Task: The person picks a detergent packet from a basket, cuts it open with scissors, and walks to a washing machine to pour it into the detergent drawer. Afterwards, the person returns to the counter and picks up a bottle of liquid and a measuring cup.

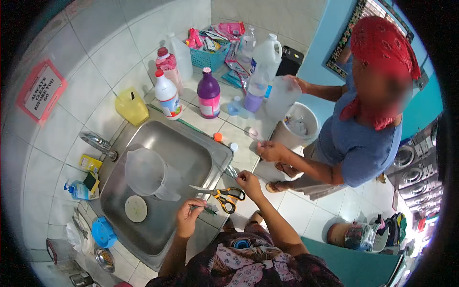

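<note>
My left hand (188,217) is closed in a pinch on a small dark green and silvery sachet (211,210), at the front edge of the sink. My right hand (250,184) is also closed, its fingers pinching a thin silvery strip (231,171) whose kind I cannot make out. Between the two hands lie scissors (221,195) with black and orange handles, their blades pointing toward the sink. Inside the steel sink (193,148) are a translucent pitcher (145,168) and a round pale disc (136,209).
A co-worker (363,143) stands at the right, holding a translucent container (283,97) and a small cup (253,132) above a white bin (306,122). Along the back counter stand a purple bottle (209,93), a white bottle (167,95) and a blue basket (208,58) of sachets. A faucet (98,143) overhangs the sink.
</note>
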Action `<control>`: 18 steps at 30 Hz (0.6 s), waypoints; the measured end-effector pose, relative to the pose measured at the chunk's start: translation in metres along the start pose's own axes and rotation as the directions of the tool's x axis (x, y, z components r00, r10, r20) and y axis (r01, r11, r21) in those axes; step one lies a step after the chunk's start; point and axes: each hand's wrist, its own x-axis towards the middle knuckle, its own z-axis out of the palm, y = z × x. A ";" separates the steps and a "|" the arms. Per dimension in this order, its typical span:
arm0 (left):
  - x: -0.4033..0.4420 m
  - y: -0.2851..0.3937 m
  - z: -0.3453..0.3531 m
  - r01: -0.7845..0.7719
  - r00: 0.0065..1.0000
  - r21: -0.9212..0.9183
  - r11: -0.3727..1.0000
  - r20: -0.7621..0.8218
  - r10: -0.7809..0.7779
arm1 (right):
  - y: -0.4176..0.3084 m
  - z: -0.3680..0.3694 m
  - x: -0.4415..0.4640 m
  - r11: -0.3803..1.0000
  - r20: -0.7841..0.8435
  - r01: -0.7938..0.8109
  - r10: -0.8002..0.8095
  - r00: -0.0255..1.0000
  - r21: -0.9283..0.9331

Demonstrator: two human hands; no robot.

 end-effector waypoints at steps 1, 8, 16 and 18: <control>0.000 0.000 0.000 -0.015 1.000 -0.001 1.000 -0.011 0.015 | 0.005 -0.001 -0.001 1.000 -0.010 0.019 -0.019 1.000 -0.016; -0.001 -0.003 -0.002 0.046 0.994 0.042 0.998 -0.097 -0.042 | 0.057 -0.021 -0.033 0.992 0.037 0.034 -0.029 0.999 -0.123; 0.030 0.018 0.011 0.000 0.973 0.440 0.898 0.209 -0.102 | 0.069 -0.059 -0.084 0.995 -0.166 0.038 -0.054 0.985 -0.093; 0.043 0.000 0.016 -0.014 0.960 0.388 0.922 0.263 -0.096 | 0.056 -0.076 -0.095 0.999 -0.220 -0.017 0.009 0.975 -0.034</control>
